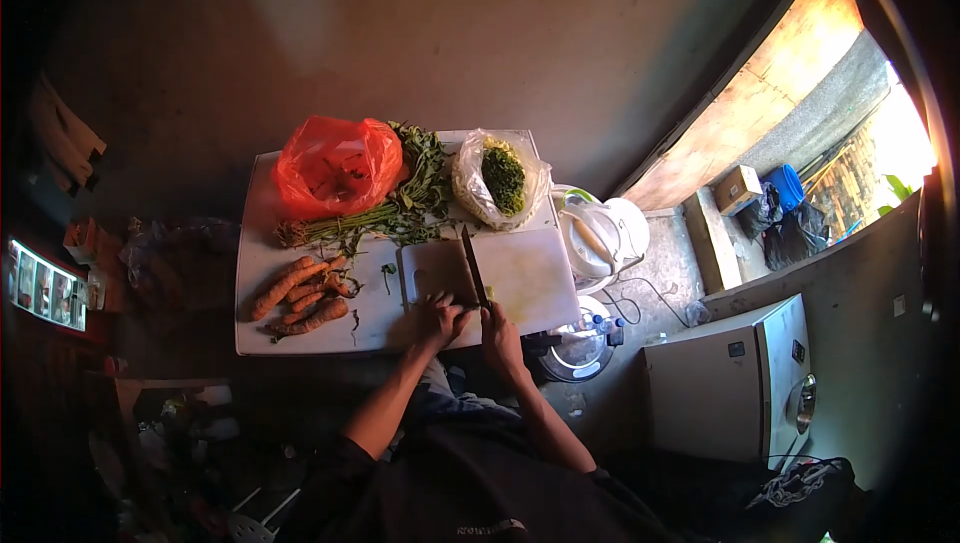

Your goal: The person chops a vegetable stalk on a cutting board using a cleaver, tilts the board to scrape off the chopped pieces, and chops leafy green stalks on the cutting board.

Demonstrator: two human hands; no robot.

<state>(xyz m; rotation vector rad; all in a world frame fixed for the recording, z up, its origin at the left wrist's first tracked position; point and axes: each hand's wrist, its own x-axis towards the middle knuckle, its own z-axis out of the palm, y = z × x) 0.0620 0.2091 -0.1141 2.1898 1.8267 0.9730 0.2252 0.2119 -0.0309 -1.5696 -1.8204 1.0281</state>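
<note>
My right hand is closed round the handle of a large knife, whose blade points away from me over a white cutting board. Close to its left, my left hand rests at the board's near edge with fingers bent; what it holds, if anything, is too small to tell. A small pale green piece lies beside the blade. Left of the board are several carrots. Beyond them lie leafy green stalks, a red plastic bag and a clear bag of chopped greens.
The white table stands against a wall. Right of it are a white appliance with a cord and a round metal-lidded pot. A white refrigerator stands at the lower right. Black bags and a blue bucket are by the opening.
</note>
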